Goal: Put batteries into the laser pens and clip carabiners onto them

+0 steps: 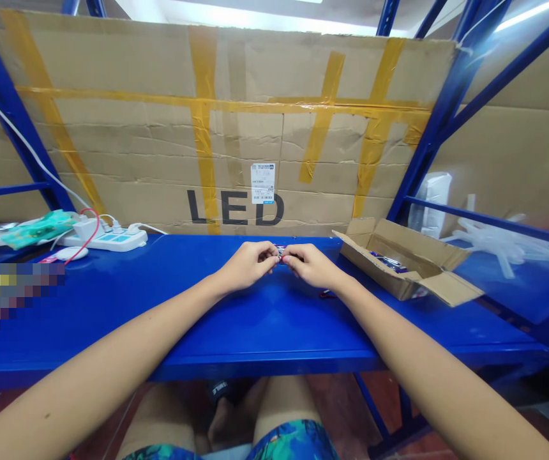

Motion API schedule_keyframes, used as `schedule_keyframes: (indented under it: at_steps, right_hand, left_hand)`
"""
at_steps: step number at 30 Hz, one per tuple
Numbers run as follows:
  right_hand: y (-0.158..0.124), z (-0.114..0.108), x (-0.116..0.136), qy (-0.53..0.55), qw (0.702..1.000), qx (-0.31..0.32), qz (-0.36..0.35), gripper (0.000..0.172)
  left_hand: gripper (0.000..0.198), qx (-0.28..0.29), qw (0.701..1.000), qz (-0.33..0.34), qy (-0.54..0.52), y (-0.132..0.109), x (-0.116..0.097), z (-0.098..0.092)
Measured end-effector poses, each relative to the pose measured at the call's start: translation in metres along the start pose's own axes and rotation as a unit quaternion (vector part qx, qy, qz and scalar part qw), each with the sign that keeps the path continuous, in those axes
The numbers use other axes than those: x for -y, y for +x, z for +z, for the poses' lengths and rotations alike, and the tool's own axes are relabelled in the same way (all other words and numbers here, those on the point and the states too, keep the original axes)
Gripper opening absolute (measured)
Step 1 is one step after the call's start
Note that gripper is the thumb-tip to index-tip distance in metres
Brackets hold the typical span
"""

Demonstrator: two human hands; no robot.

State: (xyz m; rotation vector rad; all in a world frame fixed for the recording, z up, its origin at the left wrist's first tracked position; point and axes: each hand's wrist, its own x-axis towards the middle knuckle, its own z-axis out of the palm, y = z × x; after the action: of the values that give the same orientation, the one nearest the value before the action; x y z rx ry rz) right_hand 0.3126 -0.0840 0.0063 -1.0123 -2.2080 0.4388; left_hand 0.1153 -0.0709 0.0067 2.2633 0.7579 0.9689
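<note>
From the head camera, the person's left hand (248,265) and right hand (310,266) meet near the back edge of a blue steel bench (255,358), fingers curled and pinching from both sides a small red-and-silver piece (280,251), too small to identify; the two-handed grip seems meant to steady it. An open cardboard box (380,246) sits at the bench's back right, within easy reach, while a white power strip (105,240) lies along the back left edge, apparently out of the hands' way.

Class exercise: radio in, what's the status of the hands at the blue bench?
Left hand, right hand both pinching small red-and-silver item. Over blue bench. Open cardboard box off to the right.
</note>
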Motion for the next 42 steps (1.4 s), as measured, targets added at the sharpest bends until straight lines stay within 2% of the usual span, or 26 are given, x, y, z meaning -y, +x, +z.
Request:
schedule_keyframes:
  at_steps: [7,11,16,20,25,28,31,34,36,37,38,40,42]
  right_hand:
    - [-0.001,0.0,-0.005,0.047,0.998,0.03,0.023,0.032]
    - [0.0,0.001,-0.009,0.113,0.991,0.045,0.047,0.032]
    - [0.001,0.001,-0.012,0.213,0.97,0.072,0.089,0.04]
    - [0.003,0.0,-0.015,0.255,0.957,0.091,0.1,0.044]
    - [0.004,-0.002,-0.009,0.27,0.956,0.073,0.083,0.044]
    - [0.005,0.0,-0.006,0.272,0.957,0.069,0.069,0.047]
    - [0.008,0.002,-0.009,0.235,0.968,0.026,0.084,0.048]
    - [0.01,-0.003,-0.015,0.138,0.978,-0.077,0.14,0.041]
    - [0.006,-0.015,-0.018,0.055,0.971,-0.131,0.191,0.04]
    - [0.004,-0.022,-0.018,0.008,0.97,-0.117,0.214,0.043]
    - [0.0,-0.029,-0.017,-0.019,0.967,-0.078,0.242,0.045]
    - [-0.008,-0.043,-0.012,-0.031,0.945,0.057,0.319,0.048]
    - [-0.016,-0.052,-0.004,-0.049,0.908,0.182,0.374,0.048]
  left_hand:
    - [0.013,0.003,0.997,0.03,0.076,0.0,0.0,0.001]
    - [0.015,0.009,0.995,0.043,0.089,0.0,0.0,0.001]
    - [0.013,0.017,0.996,0.037,0.084,0.0,-0.002,0.001]
    - [0.011,0.021,0.999,0.014,0.045,0.0,-0.003,0.001]
    - [0.017,-0.026,0.998,-0.019,-0.055,0.004,0.001,0.001]
    - [0.021,-0.046,0.997,-0.016,-0.066,0.006,0.003,0.001]
    - [0.016,-0.087,0.994,-0.018,-0.056,0.006,0.003,0.0]
    - [0.014,-0.143,0.986,-0.016,-0.089,0.008,0.002,-0.002]
    - [0.009,-0.174,0.977,-0.024,-0.121,0.009,0.002,-0.004]
    - [0.007,-0.184,0.973,-0.034,-0.132,0.01,0.002,-0.005]
    - [0.005,-0.189,0.971,-0.044,-0.138,0.01,0.003,-0.006]
    - [0.008,-0.188,0.969,-0.06,-0.147,0.011,0.004,-0.006]
    - [0.014,-0.165,0.969,-0.067,-0.168,0.012,0.005,-0.005]
